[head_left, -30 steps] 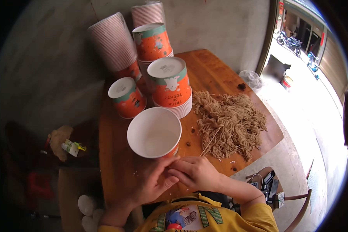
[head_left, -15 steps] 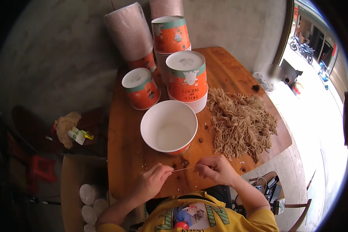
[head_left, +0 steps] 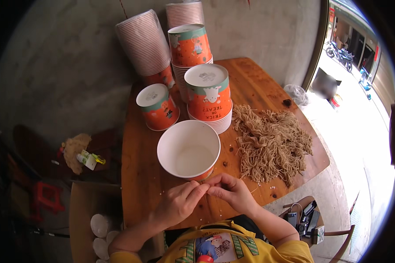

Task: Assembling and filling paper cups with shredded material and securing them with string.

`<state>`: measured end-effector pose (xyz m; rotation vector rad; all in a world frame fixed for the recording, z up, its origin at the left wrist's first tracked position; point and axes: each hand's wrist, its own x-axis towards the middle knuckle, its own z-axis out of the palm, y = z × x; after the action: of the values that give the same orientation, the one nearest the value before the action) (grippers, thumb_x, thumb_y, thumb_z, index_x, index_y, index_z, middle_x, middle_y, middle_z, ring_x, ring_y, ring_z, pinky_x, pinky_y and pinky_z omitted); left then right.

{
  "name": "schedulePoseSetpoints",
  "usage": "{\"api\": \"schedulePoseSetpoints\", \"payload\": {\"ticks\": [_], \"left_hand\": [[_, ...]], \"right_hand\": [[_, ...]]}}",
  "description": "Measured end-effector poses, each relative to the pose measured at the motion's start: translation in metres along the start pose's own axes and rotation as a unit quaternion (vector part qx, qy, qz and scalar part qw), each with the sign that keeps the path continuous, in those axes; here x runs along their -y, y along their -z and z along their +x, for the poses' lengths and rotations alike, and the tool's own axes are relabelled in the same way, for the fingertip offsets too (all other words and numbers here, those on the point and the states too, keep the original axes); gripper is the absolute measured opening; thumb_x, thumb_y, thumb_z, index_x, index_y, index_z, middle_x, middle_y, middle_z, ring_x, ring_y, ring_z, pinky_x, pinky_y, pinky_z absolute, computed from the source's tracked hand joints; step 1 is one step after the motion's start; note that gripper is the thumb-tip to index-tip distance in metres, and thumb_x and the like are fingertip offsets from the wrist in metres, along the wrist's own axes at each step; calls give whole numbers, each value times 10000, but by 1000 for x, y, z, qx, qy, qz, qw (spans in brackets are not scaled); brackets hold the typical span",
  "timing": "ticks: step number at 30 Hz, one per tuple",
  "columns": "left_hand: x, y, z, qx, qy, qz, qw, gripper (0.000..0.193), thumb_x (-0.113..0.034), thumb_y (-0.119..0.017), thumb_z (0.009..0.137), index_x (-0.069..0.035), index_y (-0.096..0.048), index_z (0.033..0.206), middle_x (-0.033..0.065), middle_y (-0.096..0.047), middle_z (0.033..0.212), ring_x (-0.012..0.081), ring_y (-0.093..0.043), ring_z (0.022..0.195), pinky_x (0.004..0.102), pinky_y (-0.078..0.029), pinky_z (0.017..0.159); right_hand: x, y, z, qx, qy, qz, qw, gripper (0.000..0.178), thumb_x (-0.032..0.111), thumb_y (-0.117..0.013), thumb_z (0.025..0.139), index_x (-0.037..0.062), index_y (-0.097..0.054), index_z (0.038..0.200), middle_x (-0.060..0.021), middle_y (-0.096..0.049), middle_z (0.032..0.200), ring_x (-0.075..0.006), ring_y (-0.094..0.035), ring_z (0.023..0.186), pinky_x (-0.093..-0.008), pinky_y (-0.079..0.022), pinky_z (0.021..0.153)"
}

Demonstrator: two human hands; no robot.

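Both hands are closed and meet at the table's near edge, just below the open paper bucket point(head_left: 180, 160), which is white inside and orange outside. My left hand point(head_left: 181, 199) pinches with thumb and forefinger. My right hand point(head_left: 233, 193) pinches at the same spot, its fingertips touching the left ones. Between them they hold a thin string point(head_left: 253, 190); a short bit of it shows beside my right wrist, and the rest is hidden by the fingers. To the right lies a tangled heap of tan yarn strands point(head_left: 274, 147).
Upside-down orange-and-green paper buckets point(head_left: 210, 94) stand in stacks at the back, with a single one point(head_left: 158, 107) at left. A wrapped stack point(head_left: 145, 44) leans on the wall. Small white bits dot the wooden table point(head_left: 140, 175). A cardboard box point(head_left: 81, 206) is below left, a chair with gadgets point(head_left: 309, 219) right.
My hands were apart with the string stretched between them; now they have come together, fingertips touching. The view has tilted slightly, so the table things sit a little lower.
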<state>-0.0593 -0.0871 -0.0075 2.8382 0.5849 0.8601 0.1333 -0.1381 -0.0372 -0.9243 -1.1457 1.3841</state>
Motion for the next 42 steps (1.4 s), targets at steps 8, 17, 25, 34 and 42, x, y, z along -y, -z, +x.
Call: {"api": "schedulePoseSetpoints", "payload": {"ticks": [8, 17, 25, 34, 42], "left_hand": [[78, 31, -3, -28, 88, 110, 990, 349, 75, -581, 719, -82, -612, 1030, 101, -529, 1205, 300, -462, 1248, 450, -346, 1034], [72, 46, 15, 11, 53, 58, 997, 174, 34, -602, 809, -82, -613, 939, 63, -589, 986, 239, -561, 1030, 415, -364, 1006], [48, 44, 32, 6, 167, -211, 963, 334, 69, -474, 850, -10, -582, 1156, 106, -576, 999, 230, -582, 869, 308, -469, 777], [52, 45, 34, 35, 239, -313, 919, 401, 88, -418, 822, 10, -568, 1185, 26, -538, 1044, 79, -513, 909, 214, -416, 808], [59, 50, 36, 45, 246, -347, 904, 419, 102, -387, 799, 5, -570, 1164, -18, -556, 1049, 35, -490, 855, 191, -404, 767]], "right_hand": [[-2, 14, -1, -33, -4, 26, 999, 107, 111, -626, 932, 8, -600, 947, 49, -590, 836, -10, -521, 766, -174, -431, 710], [-7, 1, 14, -76, 78, -40, 993, 87, 71, -629, 901, 11, -567, 896, 31, -580, 793, -29, -518, 696, -189, -439, 626], [3, -15, 33, -125, 203, -212, 948, 108, 55, -644, 870, 16, -544, 872, -30, -591, 768, -76, -567, 654, -229, -484, 602], [9, -14, 41, -161, 209, -228, 937, 94, 39, -636, 867, 15, -545, 854, -17, -607, 747, -61, -587, 666, -229, -489, 622], [7, -8, 43, -166, 212, -238, 933, 85, 38, -628, 878, 14, -549, 857, -17, -614, 745, -61, -604, 683, -228, -496, 630]]}}
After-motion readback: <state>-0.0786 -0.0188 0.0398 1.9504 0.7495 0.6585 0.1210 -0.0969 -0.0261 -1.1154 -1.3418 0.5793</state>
